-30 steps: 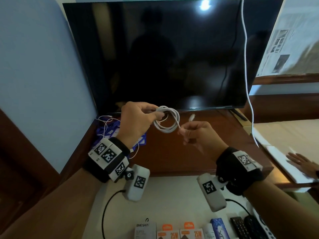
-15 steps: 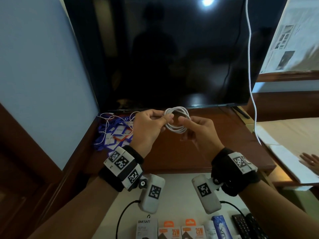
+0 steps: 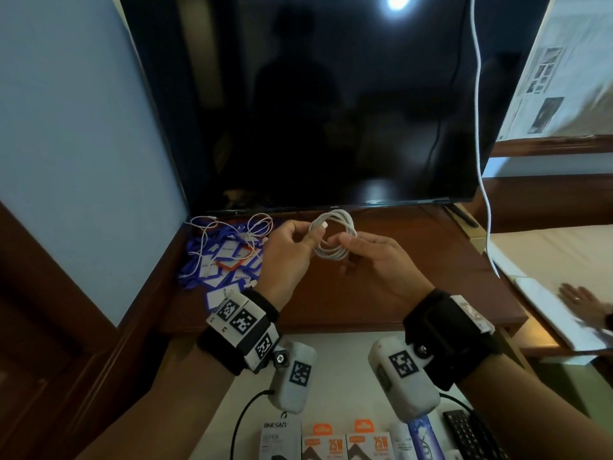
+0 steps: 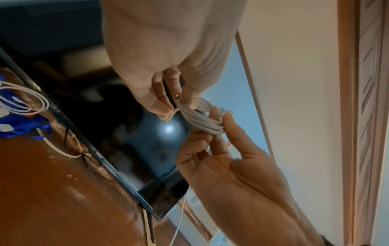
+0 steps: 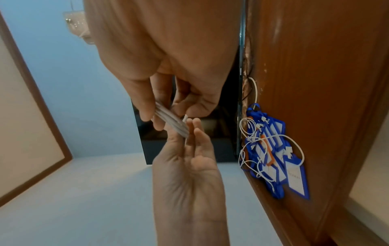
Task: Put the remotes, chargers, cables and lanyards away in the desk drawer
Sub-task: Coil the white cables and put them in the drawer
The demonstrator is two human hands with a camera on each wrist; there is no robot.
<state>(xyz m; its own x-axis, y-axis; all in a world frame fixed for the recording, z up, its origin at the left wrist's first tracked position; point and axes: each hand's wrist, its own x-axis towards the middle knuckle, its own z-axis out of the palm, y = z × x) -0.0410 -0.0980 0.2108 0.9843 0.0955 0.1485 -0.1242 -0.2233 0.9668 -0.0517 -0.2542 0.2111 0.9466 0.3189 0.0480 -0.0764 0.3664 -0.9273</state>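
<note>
I have the coiled white cable (image 3: 333, 239) up in the air between both hands, above the brown desk top (image 3: 381, 303) and just in front of the bottom edge of the dark TV screen (image 3: 331, 111). My left hand (image 3: 285, 250) pinches the left side of the coil, thumb on top, fingers curled under; one white plug end lies across the loops right by my thumb. My right hand (image 3: 381, 263) has the right side: the left wrist view shows the bundle (image 4: 202, 118) caught between my right thumb and fingertips (image 4: 229, 123), other fingers only loosely bent, palm open toward me. In the right wrist view the strands (image 5: 172, 123) run from my left fingers down onto my right fingertips. So both hands grip the same coil and it touches nothing else.

Left of my hands, at the back left corner of the desk, lies a pile of blue lanyards with white card holders (image 3: 225, 260), one orange-edged, and thin white cables (image 3: 232, 230) looped loosely over them. Another white cord (image 3: 479, 127) hangs down in front of the TV's right side.

Low in the head view, on a pale surface below the desk edge: small charger boxes (image 3: 331, 443) marked 25W, a box marked ONESAM (image 3: 280, 439), and a black remote (image 3: 471, 436) at right. Another person's hand (image 3: 583, 298) rests on a white surface at far right.
</note>
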